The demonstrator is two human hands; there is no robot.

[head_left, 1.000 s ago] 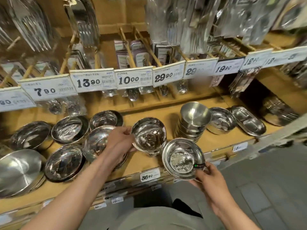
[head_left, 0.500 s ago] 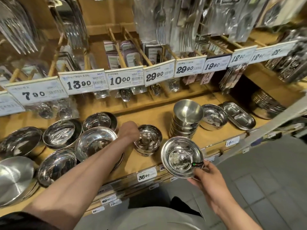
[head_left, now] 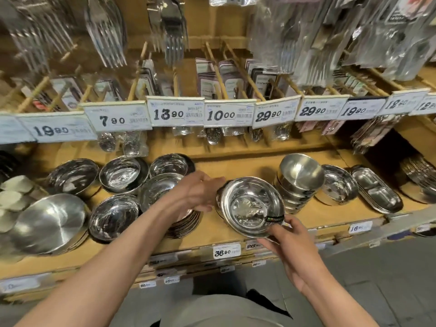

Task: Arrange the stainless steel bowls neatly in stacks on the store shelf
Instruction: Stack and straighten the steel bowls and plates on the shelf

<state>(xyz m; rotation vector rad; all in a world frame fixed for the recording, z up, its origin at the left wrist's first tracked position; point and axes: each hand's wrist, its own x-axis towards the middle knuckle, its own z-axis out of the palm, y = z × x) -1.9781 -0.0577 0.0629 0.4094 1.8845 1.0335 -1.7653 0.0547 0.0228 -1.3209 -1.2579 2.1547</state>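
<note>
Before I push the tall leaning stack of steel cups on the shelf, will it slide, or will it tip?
The stack of steel cups will probably tip: it is tall and narrow, and it already leans. The polished metal looks slippery, so the top cup may slide off. It is likely stiff and fairly heavy, being several nested cups.

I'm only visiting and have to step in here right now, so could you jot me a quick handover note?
Right hand grips the near rim of a labelled bowl, held over the shelf.
Left hand is open, holding nothing, just left of that bowl.
Done: a tall bowl stack stands to the right; several bowl stacks sit to the left.
Left: probably set the held bowl down onto a matching stack and straighten.
</note>
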